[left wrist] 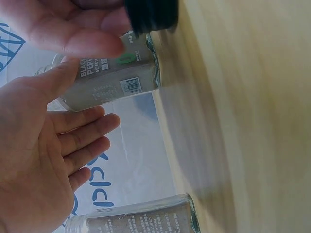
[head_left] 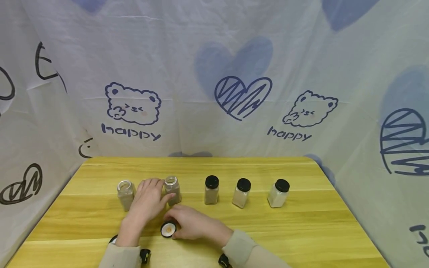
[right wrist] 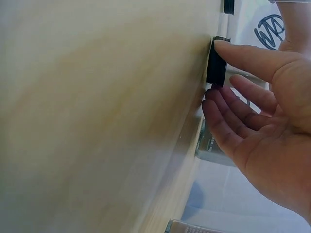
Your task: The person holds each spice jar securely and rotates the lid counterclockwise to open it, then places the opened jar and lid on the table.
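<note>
The bench (head_left: 301, 223) is a yellow wooden top with a rounded far right corner, hemmed in on three sides by a printed cloth backdrop (head_left: 214, 74) that hangs right at its far edge. The right half of the top, in front of the capped jars, lies open, as does the strip between the jar row and the far edge.

Five small jars stand upright in a row across the middle. The three on the right carry black caps: one (head_left: 211, 190) holds a greyish powder, the next (head_left: 241, 193) and the last (head_left: 278, 193) a paler one. The two on the left are uncapped. The leftmost open jar (head_left: 126, 195) holds grey-brown powder. The second open jar (head_left: 172, 190) is also filled with grey powder, and the left wrist view shows a pepper label on it (left wrist: 112, 80).

The left hand (head_left: 147, 201) lies between the two open jars, fingers straight and slightly spread, its thumb reaching to the side of the pepper jar; it holds nothing. The right hand (head_left: 191, 222) rests on the bench just in front of that jar, thumb and fingertips pinching the rim of a black lid (head_left: 168, 229) that lies upside down, its pale liner showing. In the right wrist view the lid (right wrist: 216, 60) sits on the wood with the thumb over its edge.
</note>
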`<control>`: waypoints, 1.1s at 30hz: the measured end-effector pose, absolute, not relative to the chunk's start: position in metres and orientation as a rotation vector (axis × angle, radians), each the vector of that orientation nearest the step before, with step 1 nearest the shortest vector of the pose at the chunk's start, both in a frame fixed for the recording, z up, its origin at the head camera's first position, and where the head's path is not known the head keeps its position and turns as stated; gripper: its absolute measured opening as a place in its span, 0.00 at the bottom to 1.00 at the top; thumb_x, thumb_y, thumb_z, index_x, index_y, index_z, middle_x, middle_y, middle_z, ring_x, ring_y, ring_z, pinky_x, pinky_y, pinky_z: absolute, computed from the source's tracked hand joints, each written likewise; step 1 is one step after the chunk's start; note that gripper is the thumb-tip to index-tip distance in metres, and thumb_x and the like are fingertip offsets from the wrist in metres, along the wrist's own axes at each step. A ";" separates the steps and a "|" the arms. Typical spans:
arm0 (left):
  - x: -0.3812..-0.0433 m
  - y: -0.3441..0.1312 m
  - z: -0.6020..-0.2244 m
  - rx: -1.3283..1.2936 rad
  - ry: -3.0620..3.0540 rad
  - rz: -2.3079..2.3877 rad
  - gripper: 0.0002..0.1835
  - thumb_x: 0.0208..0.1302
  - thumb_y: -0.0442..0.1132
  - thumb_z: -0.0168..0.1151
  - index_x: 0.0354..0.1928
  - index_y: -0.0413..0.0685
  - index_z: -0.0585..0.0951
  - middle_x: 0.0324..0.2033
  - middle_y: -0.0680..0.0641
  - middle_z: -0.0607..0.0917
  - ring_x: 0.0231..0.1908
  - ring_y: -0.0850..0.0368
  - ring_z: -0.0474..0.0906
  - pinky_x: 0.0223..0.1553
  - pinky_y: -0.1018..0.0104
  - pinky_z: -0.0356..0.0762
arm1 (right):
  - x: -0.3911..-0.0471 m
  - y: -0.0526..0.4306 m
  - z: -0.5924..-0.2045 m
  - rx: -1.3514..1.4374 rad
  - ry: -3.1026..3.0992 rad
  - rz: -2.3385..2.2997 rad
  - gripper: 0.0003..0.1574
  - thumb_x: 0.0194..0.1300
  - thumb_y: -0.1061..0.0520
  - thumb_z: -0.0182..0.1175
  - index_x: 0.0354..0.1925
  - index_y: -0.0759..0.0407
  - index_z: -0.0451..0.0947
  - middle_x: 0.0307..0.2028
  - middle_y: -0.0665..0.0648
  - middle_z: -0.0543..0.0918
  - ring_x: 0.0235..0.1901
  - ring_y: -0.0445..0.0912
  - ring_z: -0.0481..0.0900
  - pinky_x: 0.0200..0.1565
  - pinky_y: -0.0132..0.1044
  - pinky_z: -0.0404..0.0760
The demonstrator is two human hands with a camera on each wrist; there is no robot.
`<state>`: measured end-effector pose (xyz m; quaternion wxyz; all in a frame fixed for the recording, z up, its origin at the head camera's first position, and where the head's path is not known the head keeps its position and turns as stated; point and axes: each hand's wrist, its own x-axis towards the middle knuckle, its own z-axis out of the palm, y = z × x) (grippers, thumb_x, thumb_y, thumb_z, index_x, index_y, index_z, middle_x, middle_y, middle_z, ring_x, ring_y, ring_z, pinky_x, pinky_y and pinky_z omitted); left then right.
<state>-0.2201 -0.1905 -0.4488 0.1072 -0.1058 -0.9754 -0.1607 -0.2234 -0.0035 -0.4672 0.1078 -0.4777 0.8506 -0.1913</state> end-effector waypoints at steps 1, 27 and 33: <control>-0.220 -0.190 -0.449 -0.310 -2.869 -0.476 0.32 0.73 0.52 0.66 0.62 0.28 0.77 0.58 0.32 0.80 0.64 0.33 0.71 0.71 0.36 0.60 | -0.224 -0.003 -0.468 -1.408 2.504 -0.557 0.31 0.58 0.55 0.79 0.58 0.56 0.80 0.53 0.48 0.81 0.52 0.34 0.76 0.57 0.24 0.75; -0.223 -0.161 -0.429 -0.429 -2.637 -0.457 0.35 0.70 0.51 0.69 0.67 0.31 0.74 0.62 0.33 0.77 0.65 0.34 0.69 0.71 0.38 0.62 | -0.216 0.075 -0.433 -1.366 2.662 -1.540 0.16 0.73 0.61 0.65 0.57 0.59 0.81 0.55 0.55 0.83 0.49 0.46 0.82 0.49 0.38 0.86; -0.226 -0.135 -0.435 -0.475 -2.677 -0.431 0.36 0.71 0.54 0.68 0.67 0.33 0.74 0.62 0.36 0.78 0.65 0.36 0.70 0.71 0.40 0.62 | -0.226 0.090 -0.430 -1.294 2.725 -1.844 0.16 0.70 0.66 0.66 0.56 0.66 0.81 0.53 0.61 0.84 0.48 0.55 0.84 0.46 0.49 0.89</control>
